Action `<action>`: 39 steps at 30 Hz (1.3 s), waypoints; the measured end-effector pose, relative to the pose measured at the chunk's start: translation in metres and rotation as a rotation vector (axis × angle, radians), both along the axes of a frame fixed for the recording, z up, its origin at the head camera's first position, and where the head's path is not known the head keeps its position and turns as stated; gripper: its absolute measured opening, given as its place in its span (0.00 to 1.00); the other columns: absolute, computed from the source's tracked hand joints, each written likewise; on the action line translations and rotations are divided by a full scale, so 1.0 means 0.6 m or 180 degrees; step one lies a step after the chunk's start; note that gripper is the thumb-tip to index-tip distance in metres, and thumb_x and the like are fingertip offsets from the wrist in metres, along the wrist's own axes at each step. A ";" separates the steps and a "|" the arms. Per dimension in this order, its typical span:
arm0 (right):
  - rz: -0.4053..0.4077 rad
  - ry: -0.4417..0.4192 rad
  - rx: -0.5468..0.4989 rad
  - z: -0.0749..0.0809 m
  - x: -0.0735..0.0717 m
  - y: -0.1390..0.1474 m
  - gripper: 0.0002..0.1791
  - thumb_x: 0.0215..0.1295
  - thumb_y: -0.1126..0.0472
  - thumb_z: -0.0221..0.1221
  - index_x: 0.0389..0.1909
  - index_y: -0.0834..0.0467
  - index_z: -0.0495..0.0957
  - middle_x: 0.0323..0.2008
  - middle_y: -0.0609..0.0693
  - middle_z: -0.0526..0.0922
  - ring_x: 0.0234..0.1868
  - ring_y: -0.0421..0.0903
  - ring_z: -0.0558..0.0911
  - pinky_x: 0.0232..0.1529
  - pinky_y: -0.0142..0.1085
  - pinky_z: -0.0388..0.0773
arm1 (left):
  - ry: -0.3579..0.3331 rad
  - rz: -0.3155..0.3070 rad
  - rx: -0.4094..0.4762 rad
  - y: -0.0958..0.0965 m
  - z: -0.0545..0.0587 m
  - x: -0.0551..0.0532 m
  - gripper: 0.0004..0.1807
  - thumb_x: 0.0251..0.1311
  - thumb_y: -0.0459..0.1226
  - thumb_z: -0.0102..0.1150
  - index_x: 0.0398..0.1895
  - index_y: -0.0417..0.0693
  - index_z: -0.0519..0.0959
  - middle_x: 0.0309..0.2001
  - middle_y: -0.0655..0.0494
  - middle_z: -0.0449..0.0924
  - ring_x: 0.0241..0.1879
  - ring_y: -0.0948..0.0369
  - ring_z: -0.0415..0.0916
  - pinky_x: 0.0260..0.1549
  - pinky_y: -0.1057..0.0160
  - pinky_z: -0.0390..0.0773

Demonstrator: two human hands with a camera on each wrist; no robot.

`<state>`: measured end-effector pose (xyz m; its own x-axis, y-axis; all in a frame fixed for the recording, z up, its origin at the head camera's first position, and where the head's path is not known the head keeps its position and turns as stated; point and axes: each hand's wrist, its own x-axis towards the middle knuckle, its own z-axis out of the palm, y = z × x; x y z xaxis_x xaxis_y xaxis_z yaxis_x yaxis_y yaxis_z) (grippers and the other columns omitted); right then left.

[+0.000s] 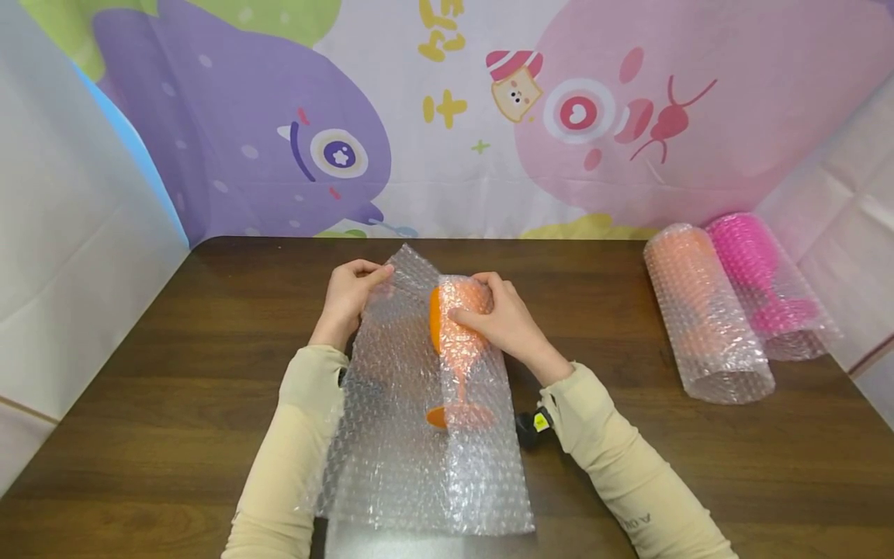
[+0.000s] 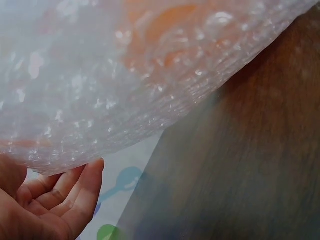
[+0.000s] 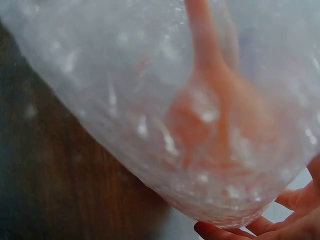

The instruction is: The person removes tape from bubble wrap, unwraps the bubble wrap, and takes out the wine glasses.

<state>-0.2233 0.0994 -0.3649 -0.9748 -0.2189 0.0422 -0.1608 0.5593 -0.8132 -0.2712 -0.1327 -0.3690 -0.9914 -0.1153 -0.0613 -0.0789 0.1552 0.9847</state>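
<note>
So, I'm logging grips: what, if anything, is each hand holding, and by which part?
The left hand pinches the bubble wrap near its far left corner; the right hand grips the orange goblet by its bowl, through the bubble wrap.

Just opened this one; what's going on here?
A person's right hand grips an orange stemmed goblet through clear plastic bubble wrap; the left hand pinches the sheet's far edge. The fold covers only part of the goblet, leaving its left edge uncovered. To the right, on the brown wooden table, lie a bright pink goblet and an orange item, both rolled in bubble wrap.
</note>
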 end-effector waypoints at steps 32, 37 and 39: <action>-0.0061 -0.0146 -0.0070 -0.003 -0.004 0.002 0.34 0.54 0.47 0.60 0.58 0.57 0.60 0.54 0.57 0.65 0.49 0.52 0.70 0.48 0.46 0.72 | -0.0147 0.0168 0.0130 -0.021 -0.007 -0.001 0.11 0.59 0.38 0.56 0.38 0.37 0.74 0.29 0.55 0.75 0.14 0.71 0.71 0.08 0.72 0.63; -0.0058 -0.0165 -0.0076 -0.002 -0.005 0.003 0.34 0.55 0.48 0.60 0.58 0.58 0.60 0.54 0.57 0.66 0.49 0.52 0.70 0.49 0.46 0.72 | -0.0186 0.0251 -0.0094 -0.026 -0.011 -0.003 0.12 0.57 0.41 0.58 0.36 0.40 0.76 0.22 0.62 0.73 0.07 0.69 0.51 0.05 0.70 0.55; -0.0058 -0.0174 -0.0092 -0.002 -0.005 0.003 0.33 0.55 0.48 0.60 0.57 0.58 0.60 0.53 0.57 0.66 0.49 0.52 0.70 0.50 0.46 0.72 | -0.0195 0.0257 -0.0104 -0.028 -0.012 -0.003 0.12 0.57 0.41 0.58 0.37 0.41 0.76 0.23 0.62 0.73 0.07 0.69 0.51 0.05 0.70 0.55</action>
<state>-0.2261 0.1009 -0.3659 -0.9797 -0.2006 -0.0050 -0.1059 0.5379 -0.8364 -0.2732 -0.1493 -0.3761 -0.9733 -0.1977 -0.1164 -0.1524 0.1780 0.9722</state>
